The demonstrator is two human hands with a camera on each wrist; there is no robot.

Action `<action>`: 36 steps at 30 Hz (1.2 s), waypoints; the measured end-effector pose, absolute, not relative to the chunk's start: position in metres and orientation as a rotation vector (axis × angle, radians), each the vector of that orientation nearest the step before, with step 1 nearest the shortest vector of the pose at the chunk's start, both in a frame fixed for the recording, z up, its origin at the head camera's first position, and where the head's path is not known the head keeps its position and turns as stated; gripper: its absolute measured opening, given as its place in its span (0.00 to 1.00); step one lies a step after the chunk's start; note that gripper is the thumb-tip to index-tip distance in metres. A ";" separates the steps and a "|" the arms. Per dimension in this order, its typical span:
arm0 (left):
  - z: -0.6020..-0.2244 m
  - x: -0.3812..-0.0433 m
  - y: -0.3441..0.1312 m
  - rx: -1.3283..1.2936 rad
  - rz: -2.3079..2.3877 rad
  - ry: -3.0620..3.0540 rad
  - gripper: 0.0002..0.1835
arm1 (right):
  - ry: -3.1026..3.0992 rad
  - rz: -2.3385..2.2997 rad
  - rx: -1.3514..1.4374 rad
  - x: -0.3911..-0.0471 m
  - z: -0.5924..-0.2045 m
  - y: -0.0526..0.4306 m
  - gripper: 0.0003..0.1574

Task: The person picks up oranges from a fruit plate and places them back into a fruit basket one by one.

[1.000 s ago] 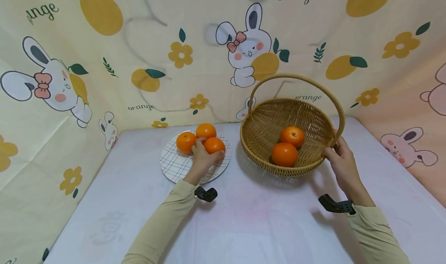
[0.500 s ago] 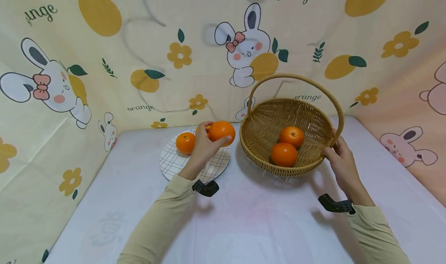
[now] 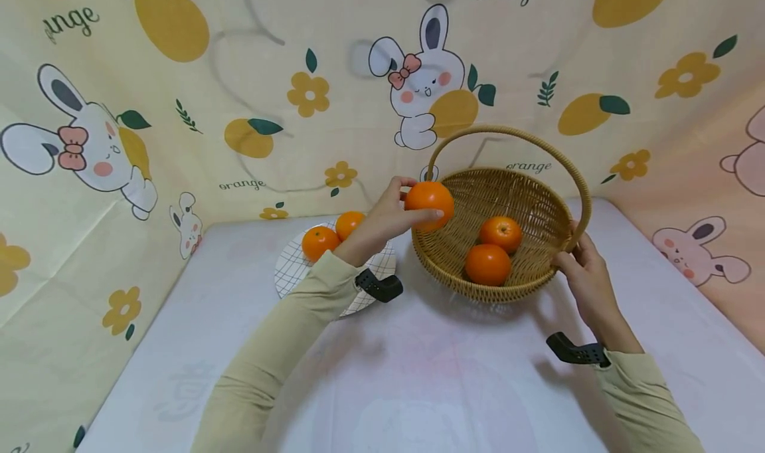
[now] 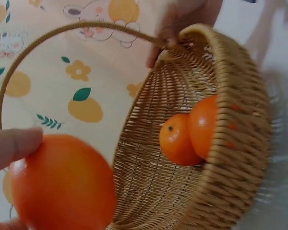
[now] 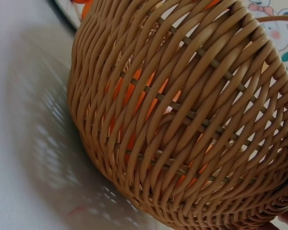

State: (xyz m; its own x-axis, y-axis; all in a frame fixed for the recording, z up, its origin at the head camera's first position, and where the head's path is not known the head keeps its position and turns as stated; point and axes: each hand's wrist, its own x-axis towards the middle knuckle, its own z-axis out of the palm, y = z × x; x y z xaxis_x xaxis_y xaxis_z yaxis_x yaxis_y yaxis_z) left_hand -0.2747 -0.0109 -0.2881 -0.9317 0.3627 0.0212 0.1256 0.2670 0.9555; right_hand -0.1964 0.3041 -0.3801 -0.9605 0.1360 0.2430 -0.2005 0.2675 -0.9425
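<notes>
My left hand (image 3: pixel 391 214) grips an orange (image 3: pixel 431 204) in the air at the left rim of a wicker basket (image 3: pixel 460 287). In the left wrist view, that orange (image 4: pixel 65 184) fills the lower left, with fingers (image 4: pixel 14 146) against it. The basket tilts toward me, and two more oranges (image 3: pixel 487 265) lie inside. My right hand (image 3: pixel 588 283) holds the basket's right rim near the foot of the handle; some of its fingers are hidden behind the wicker. The right wrist view shows mostly the basket's woven outside (image 5: pixel 182 120), orange showing through the gaps.
A round plate (image 3: pixel 293 277) with a grid pattern is at the left on the white table (image 3: pixel 418 386), partly behind my left forearm. Two oranges (image 3: pixel 319 242) sit on it. The basket's arched handle (image 3: pixel 508 131) rises in front of a printed cloth backdrop (image 3: pixel 358 14).
My left hand has lifted one orange off the plate and carried it right and up to the basket's left rim. The right hand and the basket have stayed in place.
</notes>
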 end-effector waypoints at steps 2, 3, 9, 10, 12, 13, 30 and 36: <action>-0.285 -0.281 -0.005 0.465 1.710 2.303 0.36 | -2.265 1.749 0.056 -0.197 -0.381 0.305 0.39; -0.283 -0.284 -0.002 0.472 1.697 2.292 0.36 | -2.265 1.748 0.054 -0.197 -0.381 0.305 0.39; -0.283 -0.305 0.018 0.561 1.586 2.301 0.34 | -2.267 1.746 0.048 -0.198 -0.381 0.305 0.38; -0.283 -0.308 0.022 0.576 1.572 2.309 0.34 | -2.273 1.740 0.047 -0.198 -0.380 0.305 0.38; -0.286 -0.314 0.028 0.601 1.536 2.332 0.33 | -2.274 1.741 0.046 -0.198 -0.380 0.305 0.38; -0.287 -0.317 0.031 0.606 1.512 2.346 0.33 | -2.278 1.736 0.045 -0.198 -0.380 0.306 0.38; -0.313 -0.339 0.073 0.489 1.426 2.437 0.33 | -2.227 1.806 0.038 -0.197 -0.380 0.305 0.40; -0.320 -0.334 0.080 0.425 1.409 2.438 0.34 | -2.216 1.825 0.052 -0.197 -0.379 0.304 0.41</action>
State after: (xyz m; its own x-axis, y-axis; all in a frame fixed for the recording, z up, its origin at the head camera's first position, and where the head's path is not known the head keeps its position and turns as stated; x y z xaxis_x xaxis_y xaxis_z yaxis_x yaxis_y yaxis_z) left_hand -0.3342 0.0805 -0.3203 -0.9137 0.3931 -0.1030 0.1069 0.4771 0.8723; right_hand -0.1966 0.3044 -0.3792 -0.9632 0.1419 0.2284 -0.1969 0.2060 -0.9585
